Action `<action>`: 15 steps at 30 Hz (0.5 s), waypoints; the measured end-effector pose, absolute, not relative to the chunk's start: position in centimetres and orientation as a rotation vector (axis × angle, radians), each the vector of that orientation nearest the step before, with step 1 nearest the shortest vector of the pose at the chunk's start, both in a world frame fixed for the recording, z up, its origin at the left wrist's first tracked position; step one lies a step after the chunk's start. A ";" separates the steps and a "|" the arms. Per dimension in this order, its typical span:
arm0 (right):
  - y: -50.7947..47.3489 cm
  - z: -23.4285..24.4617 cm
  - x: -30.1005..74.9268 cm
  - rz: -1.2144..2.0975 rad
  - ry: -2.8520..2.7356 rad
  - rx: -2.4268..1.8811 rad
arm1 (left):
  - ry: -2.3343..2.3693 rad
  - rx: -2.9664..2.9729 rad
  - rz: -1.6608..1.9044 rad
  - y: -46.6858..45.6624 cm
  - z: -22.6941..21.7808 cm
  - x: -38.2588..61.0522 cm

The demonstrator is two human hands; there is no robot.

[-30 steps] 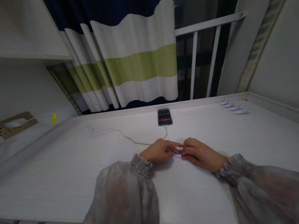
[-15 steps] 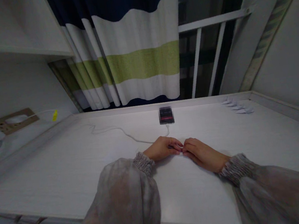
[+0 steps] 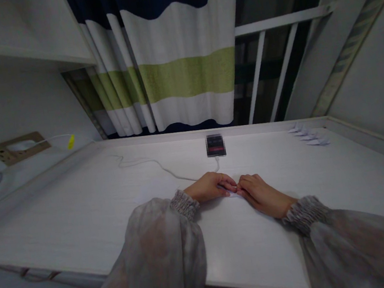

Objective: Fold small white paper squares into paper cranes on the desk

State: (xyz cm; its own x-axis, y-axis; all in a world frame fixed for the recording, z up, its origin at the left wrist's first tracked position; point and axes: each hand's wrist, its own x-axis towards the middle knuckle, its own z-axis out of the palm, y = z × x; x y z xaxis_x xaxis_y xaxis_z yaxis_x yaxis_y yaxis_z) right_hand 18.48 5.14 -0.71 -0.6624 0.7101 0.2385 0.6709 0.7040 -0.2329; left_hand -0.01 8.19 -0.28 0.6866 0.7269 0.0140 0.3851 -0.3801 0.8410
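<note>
My left hand (image 3: 208,187) and my right hand (image 3: 260,194) rest on the white desk (image 3: 96,201), fingertips meeting in the middle. Between them lies a small white piece of paper (image 3: 234,195), pinched from both sides by curled fingers and mostly hidden under them. A ring shows on a finger of my left hand. Both arms wear sheer grey sleeves with gathered cuffs.
A small dark device (image 3: 215,145) with a white cable (image 3: 151,162) lies behind my hands. Several small folded white paper shapes (image 3: 308,136) sit at the back right. A power strip (image 3: 2,154) hangs on the left wall, with a striped curtain (image 3: 180,64) and white railing (image 3: 278,20) behind.
My hands have stayed together on the paper with only small finger shifts. The view has tilted slightly, so the scene sits a little higher and to the right.
</note>
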 end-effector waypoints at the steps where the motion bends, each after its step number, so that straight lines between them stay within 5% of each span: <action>1: 5.2 -0.7 18.4 0.184 -2.602 -1.097 | 0.858 2.008 0.489 8.1 -0.1 0.0; 15: 5.3 -0.5 18.1 0.240 -2.538 -1.220 | 0.880 1.774 0.586 8.0 -0.6 0.5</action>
State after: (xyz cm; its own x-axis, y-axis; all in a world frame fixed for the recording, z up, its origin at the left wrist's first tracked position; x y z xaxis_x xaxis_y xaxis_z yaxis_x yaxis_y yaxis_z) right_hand 18.09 5.28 -0.55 -0.5872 0.7826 0.2066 0.7301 0.6224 -0.2822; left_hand 0.49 8.00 -0.59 0.6132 0.7898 -0.0157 0.2899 -0.2065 0.9345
